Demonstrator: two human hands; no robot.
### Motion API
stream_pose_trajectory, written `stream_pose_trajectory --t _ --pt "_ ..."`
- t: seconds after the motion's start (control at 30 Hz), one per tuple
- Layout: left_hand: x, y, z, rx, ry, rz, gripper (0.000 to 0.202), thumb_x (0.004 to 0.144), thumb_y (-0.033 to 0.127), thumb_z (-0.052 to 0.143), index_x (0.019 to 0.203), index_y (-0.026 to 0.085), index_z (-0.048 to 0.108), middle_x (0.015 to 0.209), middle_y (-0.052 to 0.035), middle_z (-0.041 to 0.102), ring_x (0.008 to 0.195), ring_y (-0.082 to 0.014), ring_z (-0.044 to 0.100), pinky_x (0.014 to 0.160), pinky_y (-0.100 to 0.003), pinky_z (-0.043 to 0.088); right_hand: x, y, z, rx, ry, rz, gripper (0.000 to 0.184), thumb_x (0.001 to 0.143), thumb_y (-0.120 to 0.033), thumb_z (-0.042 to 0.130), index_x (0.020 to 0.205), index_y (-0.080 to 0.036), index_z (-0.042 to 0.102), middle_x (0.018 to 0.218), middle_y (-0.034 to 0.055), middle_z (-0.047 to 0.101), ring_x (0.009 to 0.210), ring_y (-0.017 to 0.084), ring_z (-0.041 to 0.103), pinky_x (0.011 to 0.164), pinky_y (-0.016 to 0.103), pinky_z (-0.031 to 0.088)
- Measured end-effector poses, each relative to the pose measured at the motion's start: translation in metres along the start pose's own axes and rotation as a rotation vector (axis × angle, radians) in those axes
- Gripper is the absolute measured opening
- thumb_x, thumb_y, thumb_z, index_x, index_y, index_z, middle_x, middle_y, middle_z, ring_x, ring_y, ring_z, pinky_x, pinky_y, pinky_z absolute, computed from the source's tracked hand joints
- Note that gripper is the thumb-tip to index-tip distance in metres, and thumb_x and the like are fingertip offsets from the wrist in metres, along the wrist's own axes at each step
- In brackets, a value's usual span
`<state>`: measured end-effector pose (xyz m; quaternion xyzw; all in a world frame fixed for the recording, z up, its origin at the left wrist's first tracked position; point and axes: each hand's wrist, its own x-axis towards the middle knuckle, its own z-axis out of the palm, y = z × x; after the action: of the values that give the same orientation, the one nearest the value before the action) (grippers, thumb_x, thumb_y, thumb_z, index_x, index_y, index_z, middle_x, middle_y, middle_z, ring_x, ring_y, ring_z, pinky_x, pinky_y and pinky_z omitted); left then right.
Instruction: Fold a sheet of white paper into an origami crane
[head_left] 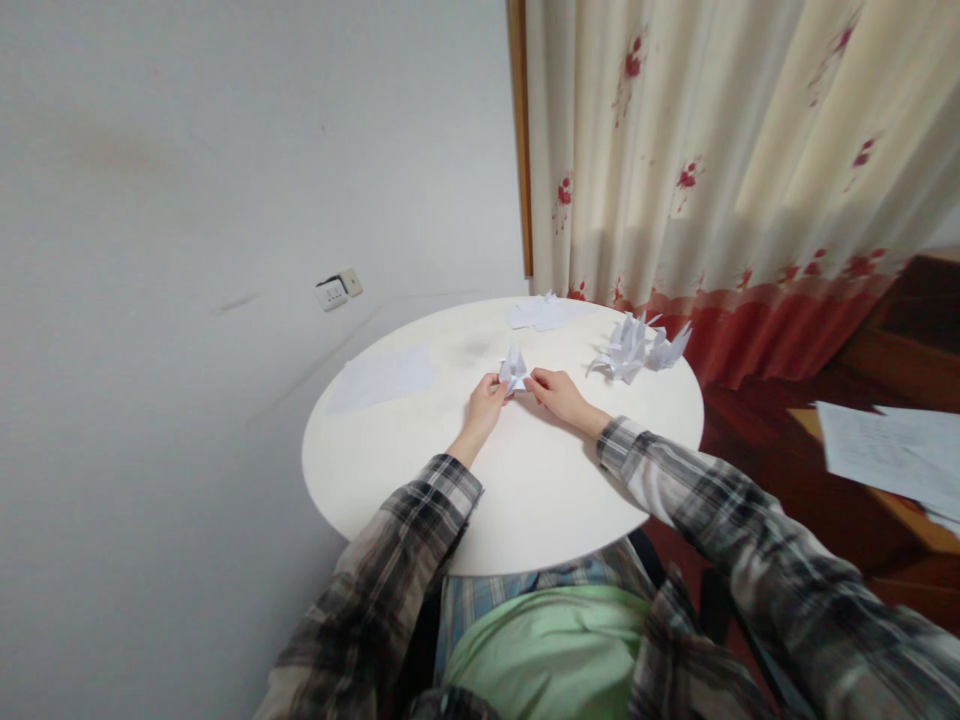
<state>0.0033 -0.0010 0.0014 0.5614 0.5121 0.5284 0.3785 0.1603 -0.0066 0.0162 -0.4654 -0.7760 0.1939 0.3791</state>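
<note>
A small folded white paper crane (513,370) is held just above the round white table (420,450), its points sticking upward. My left hand (487,400) pinches its left side between thumb and fingers. On the opposite side, the closed fingers of my right hand (556,392) grip its right edge. Fine folds are too small to make out. To the right of my right hand stands a cluster of several folded white paper cranes (630,350).
White paper sheets (382,378) lie at the table's left, and more paper (540,315) lies at its far edge. A wall with a socket (331,293) borders the left. Behind hangs a flowered curtain (675,150). Printed sheets (885,450) rest on wooden furniture at right.
</note>
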Motion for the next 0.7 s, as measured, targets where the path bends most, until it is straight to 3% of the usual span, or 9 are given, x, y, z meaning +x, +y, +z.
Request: stream_pose_trajectory --t 0.13,0.27,0.4,0.57,0.7 --pt "0.002 -0.003 -0.001 0.016 0.014 0.01 0.013 0.077 0.027 0.054 0.084 0.016 0.056 0.088 -0.0041 0.067 0.068 -0.0111 0.062 0.062 -0.022 0.047 0.001 0.004 0.003 0.004 0.057 0.017 0.028 0.089 -0.032 0.043 0.068 -0.017 0.054 0.053 -0.0029 0.052 0.052 0.009 0.044 0.055 0.022 0.027" --pt "0.005 -0.009 0.0 0.025 0.019 0.029 0.013 0.075 0.028 0.056 0.081 0.017 0.055 0.085 -0.0027 0.066 0.066 -0.01 0.06 0.06 -0.021 0.046 0.002 0.008 0.005 0.064 0.125 0.01 0.017 0.086 -0.032 0.046 0.089 -0.018 0.055 0.056 -0.0045 0.053 0.053 0.011 0.046 0.055 0.022 0.029" --pt "0.007 -0.011 0.0 0.016 0.0 0.013 0.01 0.076 0.024 0.054 0.083 0.016 0.055 0.086 -0.0023 0.065 0.066 -0.0096 0.06 0.059 -0.021 0.046 0.004 0.01 0.006 0.13 0.204 -0.019 0.034 0.08 -0.036 0.056 0.107 -0.018 0.049 0.068 -0.0036 0.056 0.059 0.011 0.049 0.057 0.022 0.034" --pt "0.007 -0.012 -0.001 0.052 0.017 0.067 0.01 0.076 0.024 0.054 0.081 0.016 0.056 0.083 -0.0018 0.065 0.068 -0.0105 0.059 0.062 -0.022 0.047 0.003 0.009 0.006 0.185 0.178 -0.084 0.037 0.07 -0.043 0.067 0.095 -0.019 0.055 0.077 -0.001 0.058 0.066 0.012 0.052 0.062 0.023 0.041" --pt "0.006 -0.01 -0.001 0.059 0.012 0.049 0.009 0.076 0.023 0.054 0.082 0.017 0.056 0.084 -0.0017 0.065 0.065 -0.0102 0.058 0.061 -0.022 0.047 0.003 0.008 0.005 0.156 0.185 -0.11 0.03 0.074 -0.038 0.064 0.095 -0.018 0.058 0.081 0.0008 0.06 0.067 0.012 0.051 0.064 0.024 0.041"
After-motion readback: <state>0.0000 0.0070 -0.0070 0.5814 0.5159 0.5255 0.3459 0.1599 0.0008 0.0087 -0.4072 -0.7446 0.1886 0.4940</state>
